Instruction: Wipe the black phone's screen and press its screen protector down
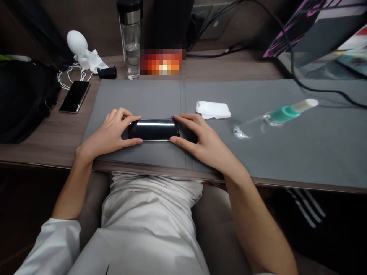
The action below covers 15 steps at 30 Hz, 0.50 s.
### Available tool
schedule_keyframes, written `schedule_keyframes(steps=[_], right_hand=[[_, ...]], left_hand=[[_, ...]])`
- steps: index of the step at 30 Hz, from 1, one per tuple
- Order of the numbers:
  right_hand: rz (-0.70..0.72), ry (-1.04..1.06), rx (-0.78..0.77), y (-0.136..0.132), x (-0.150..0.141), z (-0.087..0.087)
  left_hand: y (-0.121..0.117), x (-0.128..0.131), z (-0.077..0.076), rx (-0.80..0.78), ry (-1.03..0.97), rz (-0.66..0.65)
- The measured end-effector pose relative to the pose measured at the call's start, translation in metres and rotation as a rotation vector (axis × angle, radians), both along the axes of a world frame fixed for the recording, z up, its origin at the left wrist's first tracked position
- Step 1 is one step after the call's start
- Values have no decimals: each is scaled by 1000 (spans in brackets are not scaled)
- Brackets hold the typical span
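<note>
Just left of the frame's centre, we have the dark-screened phone (156, 131) over the grey mat (286, 156), our left hand (111, 132) gripping one end between thumb and fingers and our right hand (203, 136) the other. The step in hand seems to be steadying it; shifting it would call for an even grip. At upper left, the capped glass bottle (132, 38) stands upright, partly filled with clear liquid (132, 63); at right, we cannot tell what the green-collared bottle (275, 116) contains.
</note>
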State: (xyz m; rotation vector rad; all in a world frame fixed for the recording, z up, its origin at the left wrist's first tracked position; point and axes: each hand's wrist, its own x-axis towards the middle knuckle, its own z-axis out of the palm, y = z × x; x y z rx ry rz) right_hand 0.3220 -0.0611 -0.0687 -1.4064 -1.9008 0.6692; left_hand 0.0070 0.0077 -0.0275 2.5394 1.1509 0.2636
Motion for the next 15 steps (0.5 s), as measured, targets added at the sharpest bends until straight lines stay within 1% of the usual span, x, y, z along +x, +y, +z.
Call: schedule_keyframes(steps=[4,15], right_hand=[[-8,-7,10,0,-3,0],[-20,-27,44,1,0,-1]], left_hand=[[0,0,-1,18,-2,-3],[0,-1,-1,8,17,7]])
